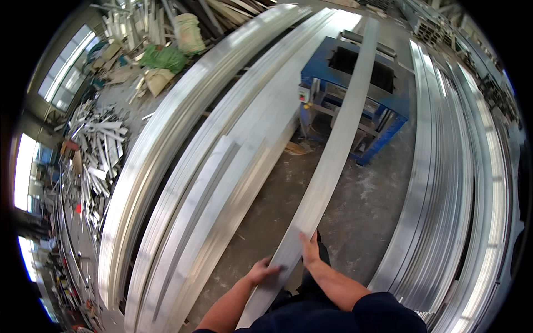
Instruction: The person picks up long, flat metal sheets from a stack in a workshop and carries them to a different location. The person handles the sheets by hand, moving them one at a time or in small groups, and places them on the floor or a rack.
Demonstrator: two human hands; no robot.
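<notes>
A long flat aluminium profile (333, 150) runs from my waist up over a blue machine frame (355, 83). My left hand (262, 272) grips its left edge near the lower end. My right hand (310, 248) lies on its right side, fingers pressed to the metal. Both forearms come in from the lower edge, the right one in a dark blue sleeve.
A wide stack of long aluminium profiles (211, 166) lies to the left, another stack (449, 183) to the right. Bare concrete floor (361, 205) lies between them. Scrap offcuts (97, 150) and sacks (166, 55) are piled at far left by windows.
</notes>
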